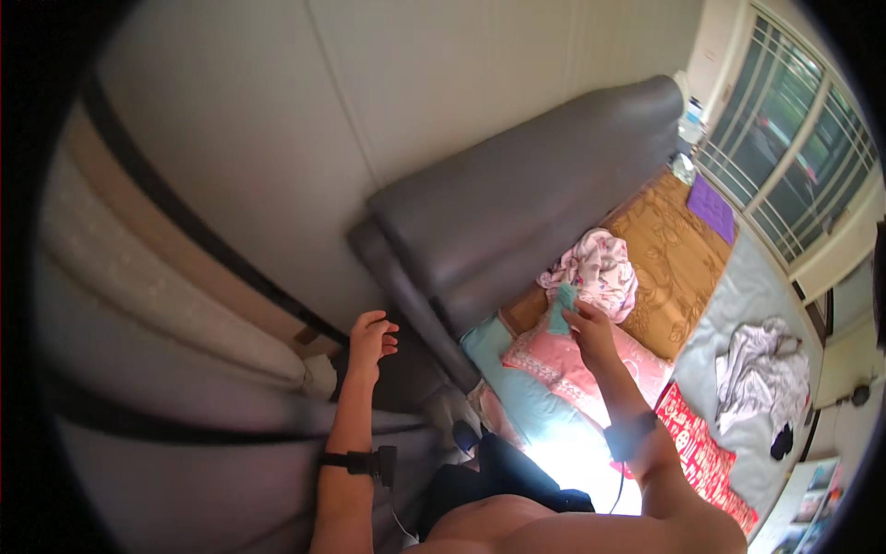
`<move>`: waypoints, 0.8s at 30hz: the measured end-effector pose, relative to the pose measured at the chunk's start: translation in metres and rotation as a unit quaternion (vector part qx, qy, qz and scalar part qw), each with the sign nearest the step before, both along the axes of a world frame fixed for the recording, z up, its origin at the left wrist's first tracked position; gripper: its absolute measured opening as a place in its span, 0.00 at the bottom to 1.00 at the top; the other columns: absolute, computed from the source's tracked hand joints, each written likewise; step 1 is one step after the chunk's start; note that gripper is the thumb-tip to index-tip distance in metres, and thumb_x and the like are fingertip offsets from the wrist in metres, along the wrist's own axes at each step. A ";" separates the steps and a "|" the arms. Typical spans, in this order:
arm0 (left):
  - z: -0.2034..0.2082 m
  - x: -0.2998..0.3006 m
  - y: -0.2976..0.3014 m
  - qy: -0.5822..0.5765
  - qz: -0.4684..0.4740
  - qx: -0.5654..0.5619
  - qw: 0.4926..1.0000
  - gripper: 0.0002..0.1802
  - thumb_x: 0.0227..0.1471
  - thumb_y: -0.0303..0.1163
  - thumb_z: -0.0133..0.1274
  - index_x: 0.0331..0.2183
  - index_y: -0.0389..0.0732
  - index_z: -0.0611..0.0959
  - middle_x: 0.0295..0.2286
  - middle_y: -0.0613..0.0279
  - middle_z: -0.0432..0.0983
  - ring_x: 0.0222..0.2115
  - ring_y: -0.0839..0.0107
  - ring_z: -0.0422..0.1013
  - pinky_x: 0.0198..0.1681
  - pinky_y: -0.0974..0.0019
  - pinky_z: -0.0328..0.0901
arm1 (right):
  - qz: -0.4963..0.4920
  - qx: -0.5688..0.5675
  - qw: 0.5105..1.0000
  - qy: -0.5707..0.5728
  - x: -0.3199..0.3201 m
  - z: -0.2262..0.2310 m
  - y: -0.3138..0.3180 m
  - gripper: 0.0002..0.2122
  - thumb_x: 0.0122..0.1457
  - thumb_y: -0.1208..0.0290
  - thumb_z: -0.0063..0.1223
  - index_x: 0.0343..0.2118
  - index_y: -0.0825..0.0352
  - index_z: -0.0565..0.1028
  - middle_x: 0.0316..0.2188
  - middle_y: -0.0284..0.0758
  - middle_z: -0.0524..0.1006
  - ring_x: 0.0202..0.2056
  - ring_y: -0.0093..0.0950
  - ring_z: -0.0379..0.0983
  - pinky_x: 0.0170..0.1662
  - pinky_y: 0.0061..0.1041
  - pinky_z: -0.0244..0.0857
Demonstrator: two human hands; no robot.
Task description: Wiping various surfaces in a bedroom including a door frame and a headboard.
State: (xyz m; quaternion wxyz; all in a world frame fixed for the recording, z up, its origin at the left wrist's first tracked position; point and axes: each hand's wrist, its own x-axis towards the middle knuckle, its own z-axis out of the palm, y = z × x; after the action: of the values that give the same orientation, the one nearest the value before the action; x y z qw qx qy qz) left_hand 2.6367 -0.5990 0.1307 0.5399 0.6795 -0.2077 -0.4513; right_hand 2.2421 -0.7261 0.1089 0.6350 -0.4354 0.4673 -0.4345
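Observation:
My right hand (589, 325) is raised over the pillows with its fingers closed on a small teal cloth (561, 309). A pink pillow with a pale patterned border (637, 355) lies below it, on top of a light blue pillow (531, 395). Just past the cloth is a crumpled pink-and-white printed fabric (604, 268). My left hand (371, 340) hangs in the air beside the end of the dark headboard (526, 203). Its fingers are loosely curled and apart, with nothing in them.
A brown patterned mat (669, 258) covers the bed's far part, with a purple folded cloth (711, 209) on it. A crumpled pale garment (761, 374) and red printed fabric (692, 439) lie at right. Grey curtains (185, 406) hang at left. A barred window (784, 120) is far right.

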 end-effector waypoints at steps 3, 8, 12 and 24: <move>0.011 0.022 -0.036 -0.062 -0.001 -0.024 0.998 0.18 0.58 0.28 0.49 0.50 0.38 0.73 0.32 0.60 0.77 0.23 0.76 0.72 0.26 0.70 0.70 | -0.049 0.015 0.999 0.002 0.023 -0.011 -0.053 0.11 0.54 0.75 0.60 0.41 0.68 0.79 0.27 0.26 0.74 0.25 0.15 0.65 0.28 0.17 0.57; 0.031 0.036 -0.113 -0.192 -0.027 -0.060 0.979 0.14 0.58 0.27 0.50 0.47 0.37 0.75 0.32 0.61 0.77 0.26 0.75 0.71 0.32 0.70 0.69 | -0.122 -0.077 0.985 0.100 0.014 -0.038 -0.176 0.16 0.53 0.76 0.62 0.46 0.73 0.78 0.27 0.28 0.75 0.26 0.18 0.68 0.30 0.19 0.61; 0.019 0.039 -0.178 -0.475 -0.106 -0.133 0.863 0.14 0.56 0.29 0.55 0.44 0.35 0.76 0.37 0.56 0.76 0.38 0.63 0.71 0.43 0.60 0.68 | -0.189 -0.145 0.954 0.182 -0.022 -0.061 -0.270 0.15 0.54 0.76 0.62 0.45 0.73 0.78 0.27 0.30 0.77 0.27 0.20 0.69 0.31 0.21 0.62; 0.000 0.087 -0.275 -0.695 -0.298 -0.297 0.584 0.27 0.58 0.41 0.48 0.55 0.38 0.71 0.58 0.43 0.61 0.58 0.43 0.60 0.60 0.40 0.56 | -0.177 -0.051 0.930 0.319 -0.141 0.136 -0.223 0.15 0.56 0.73 0.60 0.45 0.72 0.77 0.33 0.34 0.79 0.31 0.21 0.73 0.34 0.22 0.67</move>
State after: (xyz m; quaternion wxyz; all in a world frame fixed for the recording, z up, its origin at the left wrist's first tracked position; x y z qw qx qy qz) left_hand 2.7237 -0.8741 0.1311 0.2385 0.4880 -0.8325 0.1096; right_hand 2.1011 -0.9496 0.2451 0.3420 -0.4931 0.6917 -0.4017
